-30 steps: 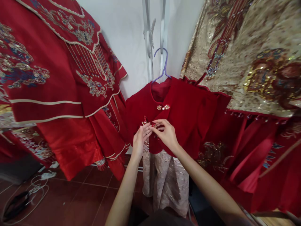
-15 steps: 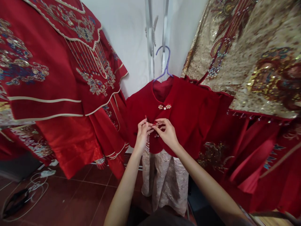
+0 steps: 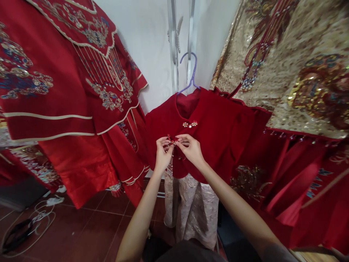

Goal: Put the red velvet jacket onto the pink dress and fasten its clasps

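Room: white wall behind, dark red tiled floor below, with white cables lying at the lower left.
Jacket: a red velvet jacket hangs on a purple hanger in the middle, over a pale skirt.
Clasp: the beaded clasp sits on the jacket front, below the fastened upper clasp.
Left hand: the left hand pinches the beaded clasp from the left, fingers closed.
Right hand: the right hand grips the same clasp from the right, fingertips meeting the left's.
Sides: embroidered red robe to the left, gold sequinned garment to the right.
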`<action>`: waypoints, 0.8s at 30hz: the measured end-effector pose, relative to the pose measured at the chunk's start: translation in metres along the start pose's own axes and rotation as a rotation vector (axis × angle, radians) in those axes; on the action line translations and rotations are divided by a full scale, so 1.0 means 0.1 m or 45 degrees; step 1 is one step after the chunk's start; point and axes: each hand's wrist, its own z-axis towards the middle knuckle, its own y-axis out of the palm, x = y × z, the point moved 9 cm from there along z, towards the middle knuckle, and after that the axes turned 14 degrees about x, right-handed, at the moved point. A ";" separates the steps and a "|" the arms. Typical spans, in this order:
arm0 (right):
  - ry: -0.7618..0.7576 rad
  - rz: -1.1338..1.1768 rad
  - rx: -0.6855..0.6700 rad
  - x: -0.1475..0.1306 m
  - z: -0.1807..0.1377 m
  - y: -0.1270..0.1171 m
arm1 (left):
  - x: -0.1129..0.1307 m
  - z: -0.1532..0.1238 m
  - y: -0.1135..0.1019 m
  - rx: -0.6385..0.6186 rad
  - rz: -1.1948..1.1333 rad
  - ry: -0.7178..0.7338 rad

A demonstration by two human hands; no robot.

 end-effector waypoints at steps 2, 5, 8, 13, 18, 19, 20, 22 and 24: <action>-0.013 -0.037 -0.004 -0.01 0.02 0.02 | -0.03 0.04 0.01 -0.015 -0.060 -0.034; -0.079 -0.094 -0.020 -0.06 0.05 0.05 | -0.03 0.07 0.01 -0.034 -0.120 -0.079; -0.141 -0.138 -0.049 -0.11 0.06 0.08 | 0.00 0.10 -0.02 -0.023 -0.148 -0.101; -0.179 -0.156 -0.024 -0.14 0.04 0.08 | 0.08 0.08 0.01 -0.098 -0.128 -0.112; -0.235 -0.169 0.009 -0.19 0.01 0.08 | 0.15 0.10 -0.01 -0.101 -0.036 -0.046; -0.249 -0.172 0.018 -0.21 0.00 0.08 | 0.16 0.11 -0.01 -0.098 -0.012 -0.024; -0.260 -0.174 0.024 -0.22 0.00 0.08 | 0.17 0.12 -0.02 -0.096 0.010 -0.004; -0.278 -0.176 0.034 -0.23 -0.01 0.09 | 0.19 0.12 -0.03 -0.107 0.051 0.025; -0.295 -0.182 0.050 -0.24 -0.02 0.09 | 0.22 0.13 -0.04 -0.124 0.103 0.047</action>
